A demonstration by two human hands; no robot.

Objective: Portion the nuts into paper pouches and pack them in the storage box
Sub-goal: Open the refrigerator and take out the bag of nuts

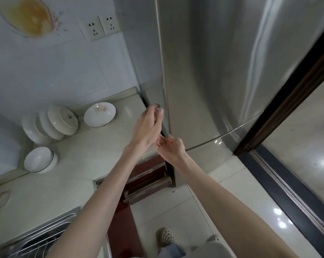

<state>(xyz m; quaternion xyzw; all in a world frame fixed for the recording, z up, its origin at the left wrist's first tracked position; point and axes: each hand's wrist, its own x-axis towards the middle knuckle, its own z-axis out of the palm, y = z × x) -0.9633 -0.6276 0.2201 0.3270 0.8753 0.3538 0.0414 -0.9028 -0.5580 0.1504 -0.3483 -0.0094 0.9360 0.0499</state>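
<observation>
Both bare forearms entered from the bottom edge and reached forward toward the left edge of the steel fridge. Left hand was raised higher, back toward the camera, fingers loosely curled near the fridge door's edge; nothing visible between them, though blur hid the fingertips. Right hand sat just below and beside it, fingers relaxed and part-bent, holding nothing. The two hands were almost touching. Nuts, pouches and storage box were not in view. On the counter to the left: a leaning stack of plates, one plate and a bowl. Sink rack at lower left.
</observation>
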